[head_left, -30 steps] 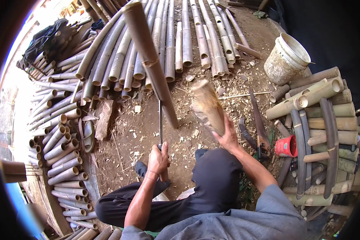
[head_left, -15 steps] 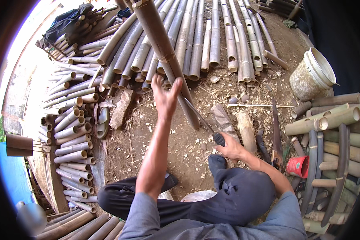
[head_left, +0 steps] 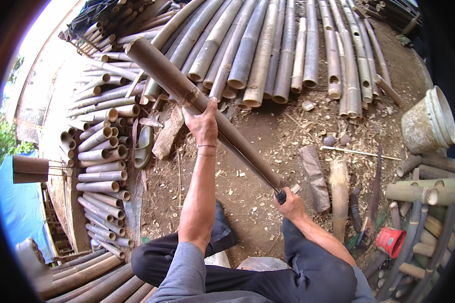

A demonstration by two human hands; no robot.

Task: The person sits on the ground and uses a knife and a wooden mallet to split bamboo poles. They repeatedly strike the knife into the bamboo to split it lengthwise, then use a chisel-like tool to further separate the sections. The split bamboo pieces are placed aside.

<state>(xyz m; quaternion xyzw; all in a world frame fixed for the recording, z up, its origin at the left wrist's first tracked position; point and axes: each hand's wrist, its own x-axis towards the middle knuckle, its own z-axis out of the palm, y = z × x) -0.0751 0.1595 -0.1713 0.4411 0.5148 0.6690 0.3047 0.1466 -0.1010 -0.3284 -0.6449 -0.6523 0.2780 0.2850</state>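
A thick brown bamboo pole [head_left: 162, 70] slants across the middle, its far end up at the left and its near end down by my right hand. My left hand [head_left: 203, 125] is wrapped round the pole just below a node, thumb on top. My right hand [head_left: 291, 204] grips the black handle [head_left: 280, 195] of a tool. From that handle a thin metal blade or rod runs up along the pole's underside; most of it is hidden, so its kind does not show. Both my hands are above the dirt floor in front of my folded legs.
Long bamboo poles [head_left: 258, 50] lie at the back, shorter cut pieces [head_left: 103, 175] are stacked at the left. On the right are a dirty white bucket [head_left: 424, 123], a red container [head_left: 389, 241], a saw [head_left: 375, 189] and two wood blocks [head_left: 314, 177]. Shavings cover the dirt floor.
The pole has swung from steep to a flatter slant. My left hand, spread open against it before, is now closed round it. The tool's handle is now up against the pole's near end.
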